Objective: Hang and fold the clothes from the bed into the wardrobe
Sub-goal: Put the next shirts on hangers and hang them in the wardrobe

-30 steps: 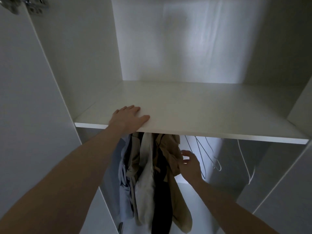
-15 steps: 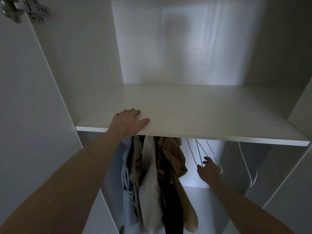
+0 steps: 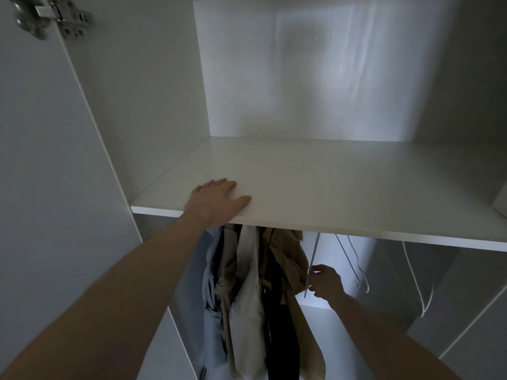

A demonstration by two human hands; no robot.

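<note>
Item: white wardrobe [image 3: 153,111], door open, metal hinge [image 3: 55,17] at upper left; no brand, label or writing can be read anywhere. The left hand [image 3: 216,201] is laid flat, fingers straight, on the front edge of the shelf [image 3: 343,193]; the right hand [image 3: 325,281] is pinched on a thin wire hanger [image 3: 311,266] below that shelf. Hung clothes [image 3: 247,292] in blue, beige, pale grey and black are bunched at left just beside that hanger, with further bare hangers [image 3: 359,264] hung to the right.
</note>
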